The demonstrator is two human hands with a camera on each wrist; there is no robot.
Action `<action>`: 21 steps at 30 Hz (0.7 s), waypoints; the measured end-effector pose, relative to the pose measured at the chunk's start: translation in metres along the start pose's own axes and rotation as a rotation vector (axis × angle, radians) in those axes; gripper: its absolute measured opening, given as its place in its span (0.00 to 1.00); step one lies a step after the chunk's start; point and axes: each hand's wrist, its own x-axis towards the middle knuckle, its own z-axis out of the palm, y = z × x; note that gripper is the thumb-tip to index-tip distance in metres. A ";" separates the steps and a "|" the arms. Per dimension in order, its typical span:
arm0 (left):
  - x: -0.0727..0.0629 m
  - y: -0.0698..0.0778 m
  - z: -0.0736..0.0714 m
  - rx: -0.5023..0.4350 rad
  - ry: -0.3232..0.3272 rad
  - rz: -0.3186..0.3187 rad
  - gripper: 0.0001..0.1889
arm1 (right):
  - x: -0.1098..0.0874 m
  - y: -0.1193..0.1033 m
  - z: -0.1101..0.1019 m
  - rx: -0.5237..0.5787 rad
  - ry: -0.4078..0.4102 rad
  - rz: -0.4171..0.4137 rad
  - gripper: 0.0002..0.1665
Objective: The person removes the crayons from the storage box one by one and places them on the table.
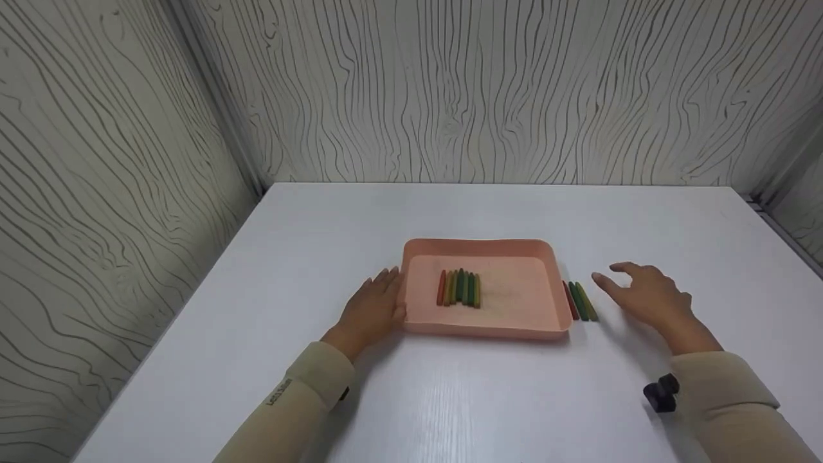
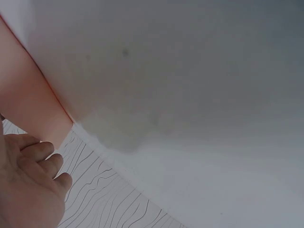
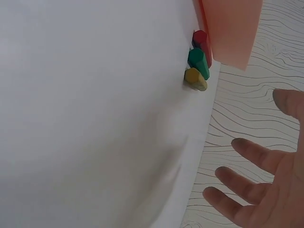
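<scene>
A shallow pink tray [image 1: 514, 315] lies on the white table. Inside it, left of its middle, several red, yellow and green crayons [image 1: 458, 287] form a row. My left hand [image 1: 373, 308] rests against the tray's left wall, fingers pointing away from me; in the left wrist view the left hand [image 2: 33, 175] is beside the pink wall. Outside the right wall, three crayons [image 1: 580, 302] lie side by side, and the right wrist view shows a red, a green [image 3: 197, 59] and a yellow one. To their right my right hand [image 1: 652, 299] hovers with spread fingers, holding nothing.
The white table [image 1: 482, 399] extends on all sides of the tray. Wood-grain panels [image 1: 450, 90] stand behind it and at the left. A small black device [image 1: 662, 393] sits by my right cuff.
</scene>
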 end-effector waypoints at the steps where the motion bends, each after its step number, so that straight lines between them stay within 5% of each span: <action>1: -0.001 0.001 0.000 -0.002 0.002 -0.002 0.29 | 0.000 -0.001 0.000 -0.009 0.017 0.001 0.52; 10: -0.002 0.001 -0.003 -0.020 0.000 0.000 0.29 | -0.003 -0.018 -0.004 -0.049 0.218 -0.043 0.49; 21: -0.003 0.002 -0.004 0.008 0.027 0.037 0.29 | -0.002 -0.050 -0.017 -0.074 0.236 -0.081 0.49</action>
